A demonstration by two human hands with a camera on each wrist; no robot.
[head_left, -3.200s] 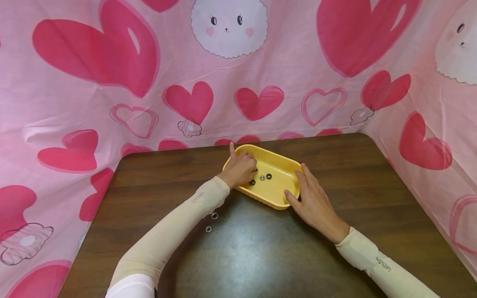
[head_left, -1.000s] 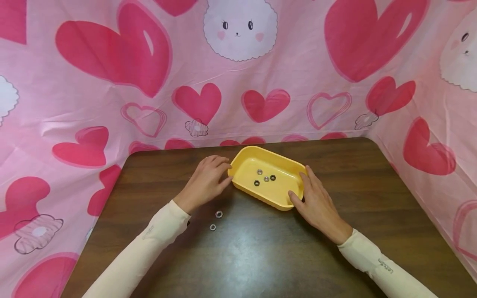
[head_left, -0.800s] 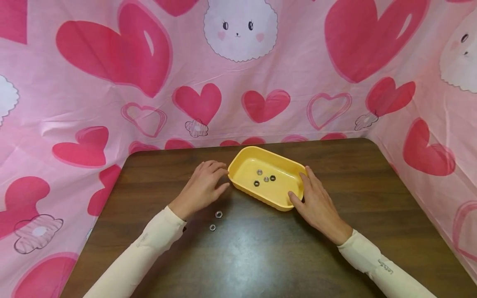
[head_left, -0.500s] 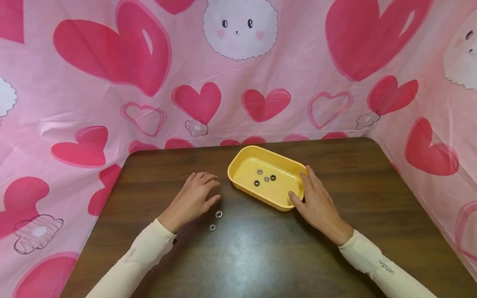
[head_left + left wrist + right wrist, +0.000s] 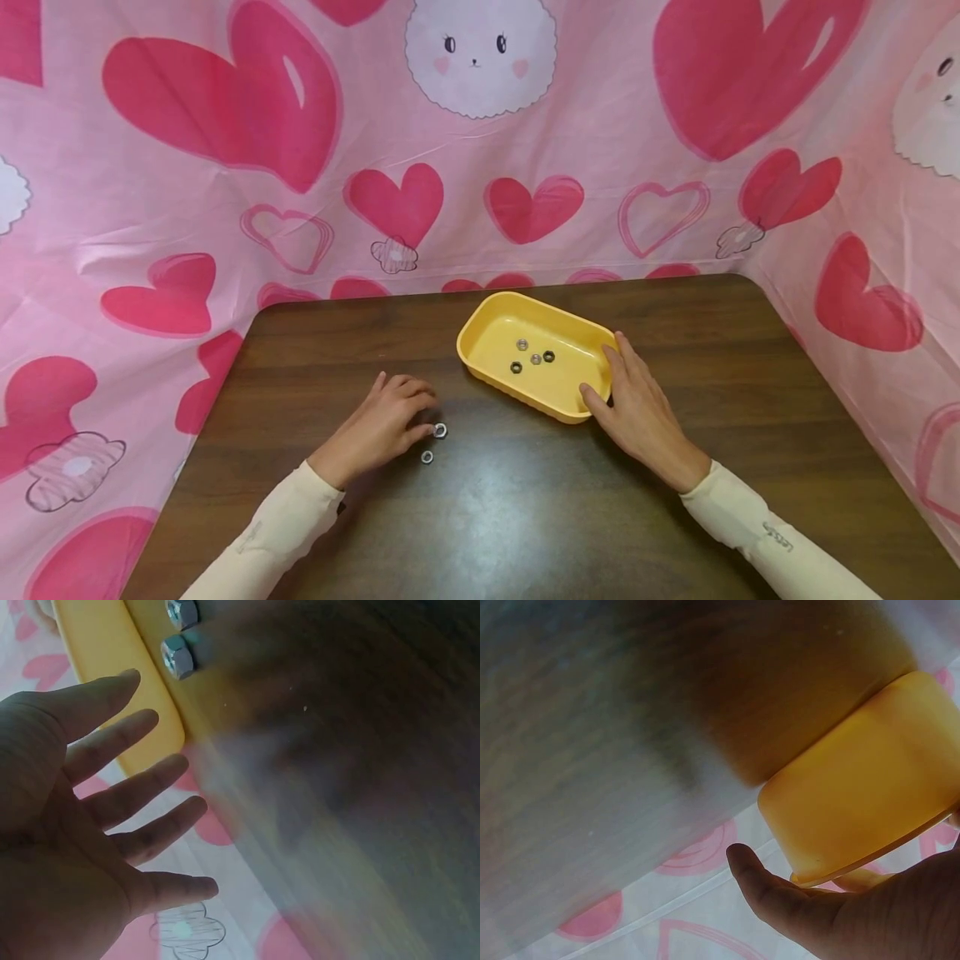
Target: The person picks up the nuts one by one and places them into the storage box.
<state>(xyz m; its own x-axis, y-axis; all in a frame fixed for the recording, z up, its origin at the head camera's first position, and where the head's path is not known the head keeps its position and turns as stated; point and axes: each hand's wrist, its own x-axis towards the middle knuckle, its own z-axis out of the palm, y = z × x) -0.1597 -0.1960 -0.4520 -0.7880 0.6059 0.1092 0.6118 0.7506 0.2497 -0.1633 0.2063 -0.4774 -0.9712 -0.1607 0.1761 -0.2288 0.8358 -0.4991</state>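
In the head view my left hand point(image 5: 382, 421) is low over the table with its thumb tip right at a silver hex nut point(image 5: 440, 431). A smaller nut point(image 5: 427, 457) lies just nearer. The left wrist view shows the hand's fingers point(image 5: 142, 791) spread with nothing in them, and both nuts point(image 5: 178, 658) beyond the thumb. My right hand point(image 5: 637, 408) holds the right end of a yellow tray point(image 5: 517, 398), with thumb and a finger over the rim. Inside the tray lie several nuts, among them a dark one point(image 5: 549, 357) and a silver one point(image 5: 522, 344).
The brown wooden table point(image 5: 570, 517) reaches back to a pink heart-print cloth point(image 5: 450, 225), which also hangs along both sides. The tray stands near the table's back edge.
My left hand has come out of the tray, moving left and toward me to the two loose nuts. The right hand stays at the tray's right end. The head view has shifted slightly.
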